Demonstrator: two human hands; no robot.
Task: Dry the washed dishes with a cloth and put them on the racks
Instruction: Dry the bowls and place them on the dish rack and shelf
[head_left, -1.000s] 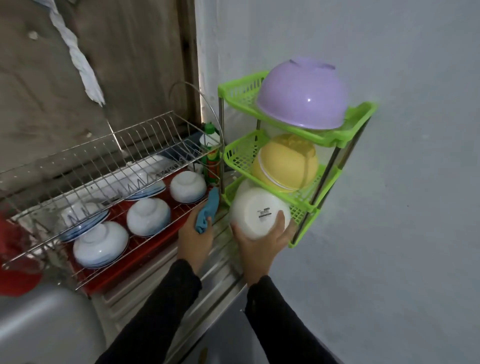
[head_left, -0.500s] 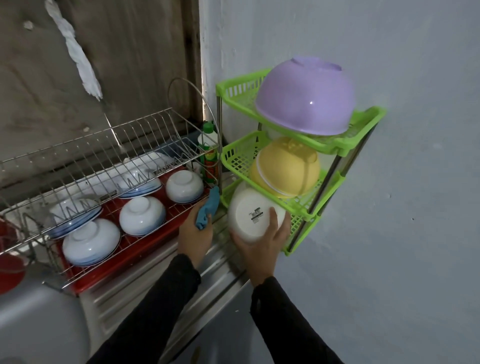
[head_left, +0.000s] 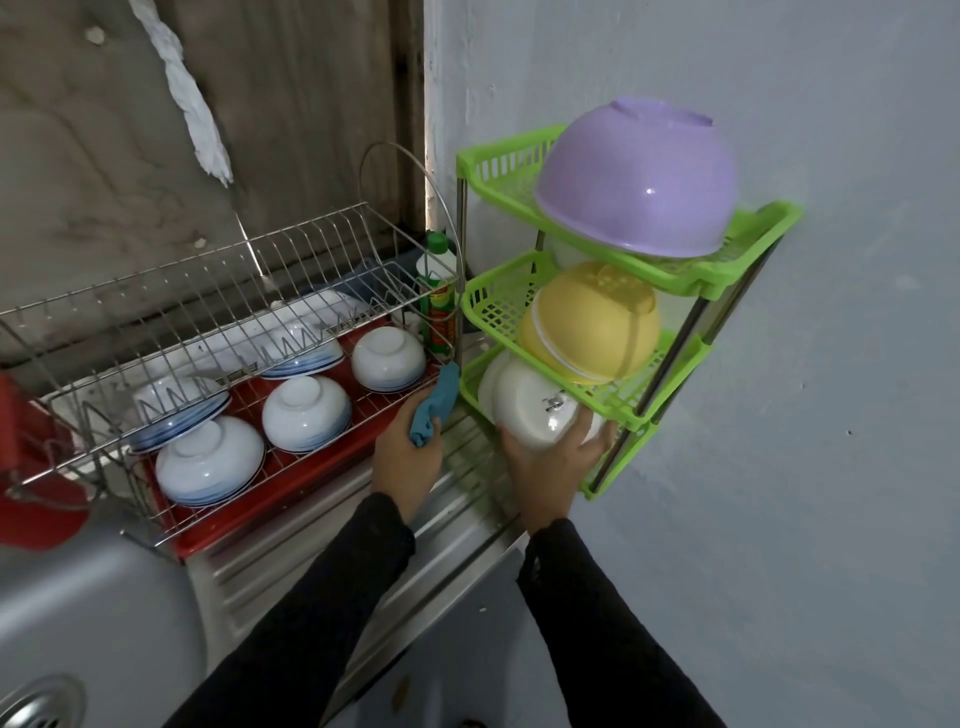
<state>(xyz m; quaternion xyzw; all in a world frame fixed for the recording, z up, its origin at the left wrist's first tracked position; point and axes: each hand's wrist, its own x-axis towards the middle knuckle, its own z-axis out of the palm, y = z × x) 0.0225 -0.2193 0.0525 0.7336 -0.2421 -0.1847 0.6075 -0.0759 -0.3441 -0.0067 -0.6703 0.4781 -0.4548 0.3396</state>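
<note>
1. Hiding white bowl top: yellow bowl + tier rim; label unreadable; 2nd white dish behind, mostly covered.
2. R hand: fingers curled round bowl's lower edge; bowl tilted in bottom tier of green rack, just above fingertips.
3. L hand: closed grip on blue cloth, which sticks up past fingers, near wire rack.

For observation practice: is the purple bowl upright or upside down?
Upside down: the purple bowl has its base facing up.
</note>
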